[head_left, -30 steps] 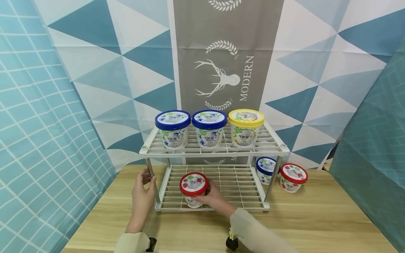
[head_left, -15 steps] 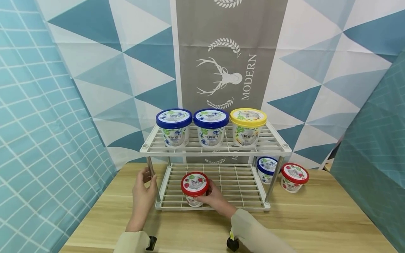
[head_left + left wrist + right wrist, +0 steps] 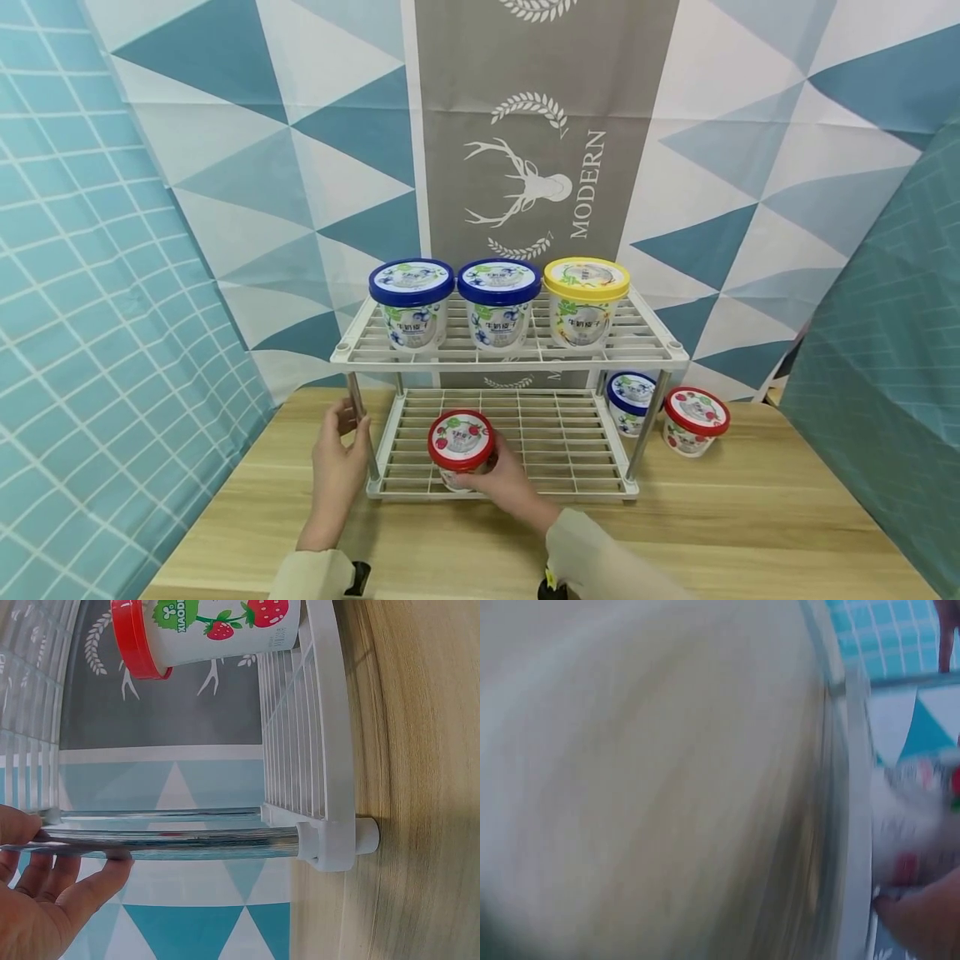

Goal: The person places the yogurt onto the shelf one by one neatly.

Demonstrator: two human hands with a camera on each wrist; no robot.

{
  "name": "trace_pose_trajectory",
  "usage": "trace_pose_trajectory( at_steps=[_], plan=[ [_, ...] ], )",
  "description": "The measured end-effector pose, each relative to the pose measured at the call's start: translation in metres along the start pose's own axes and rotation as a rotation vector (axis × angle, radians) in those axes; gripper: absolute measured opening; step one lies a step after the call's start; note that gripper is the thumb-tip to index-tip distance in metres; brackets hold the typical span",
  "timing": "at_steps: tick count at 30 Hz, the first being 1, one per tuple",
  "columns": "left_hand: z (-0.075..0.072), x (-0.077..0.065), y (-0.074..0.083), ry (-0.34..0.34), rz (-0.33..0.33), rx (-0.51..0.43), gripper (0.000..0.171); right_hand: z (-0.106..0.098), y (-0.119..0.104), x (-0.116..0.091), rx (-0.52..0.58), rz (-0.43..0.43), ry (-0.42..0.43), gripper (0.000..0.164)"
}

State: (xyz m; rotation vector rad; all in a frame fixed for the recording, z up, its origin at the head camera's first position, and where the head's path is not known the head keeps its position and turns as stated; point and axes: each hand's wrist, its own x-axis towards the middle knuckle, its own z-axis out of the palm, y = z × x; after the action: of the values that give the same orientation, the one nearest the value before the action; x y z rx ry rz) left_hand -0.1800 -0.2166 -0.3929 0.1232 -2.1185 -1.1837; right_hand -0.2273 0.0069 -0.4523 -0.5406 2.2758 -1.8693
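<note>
Red-lidded tub (image 3: 461, 437), white with strawberries printed on its side, at the front edge of the lower shelf (image 3: 555, 497) of a white wire rack, left of the middle of that edge. The person's right hand (image 3: 506, 482) comes in from the table's front edge and grips the tub from the right, thumb across the front and fingers around the far side. The tub looks nearly upright; whether its base rests fully on the wires is hard to tell. The left hand (image 3: 339, 462) is at the rack's front left corner, holding the metal post (image 3: 217, 841) between thumb and fingers, with the thumb on one side and the fingertips on the other. Along the upper shelf (image 3: 510, 365) three larger tubs stand in a row: a blue-lidded tub (image 3: 412, 304) near the left edge, another blue-lidded one (image 3: 499, 304) just beside it, and a yellow-lidded tub (image 3: 587, 302) toward the right edge. On the wooden table (image 3: 450, 546), just off the rack's right edge, stand a small blue-lidded tub (image 3: 628, 404), partly behind the front right post, and a second red-lidded tub (image 3: 696, 421) nearer the table's right edge. Behind hangs a patterned cloth (image 3: 517, 71) with a deer's head and the word "MODERN". The right wrist view is heavily blurred.
</note>
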Motion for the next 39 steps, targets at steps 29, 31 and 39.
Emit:
trace_pose_trajectory(
  at_steps=[29,31,39],
  plan=[
    [-0.001,0.002,0.000,-0.001,-0.012,-0.020,0.033,0.028,-0.003,0.007,-0.016,0.036,0.190,0.085],
    [-0.001,0.001,0.000,-0.004,-0.014,-0.020,0.033,0.028,-0.004,0.009,-0.007,0.037,0.176,0.085],
    [-0.001,0.001,-0.001,-0.010,-0.014,-0.020,0.034,0.028,-0.003,0.015,0.006,0.055,0.151,0.085]
  ],
)
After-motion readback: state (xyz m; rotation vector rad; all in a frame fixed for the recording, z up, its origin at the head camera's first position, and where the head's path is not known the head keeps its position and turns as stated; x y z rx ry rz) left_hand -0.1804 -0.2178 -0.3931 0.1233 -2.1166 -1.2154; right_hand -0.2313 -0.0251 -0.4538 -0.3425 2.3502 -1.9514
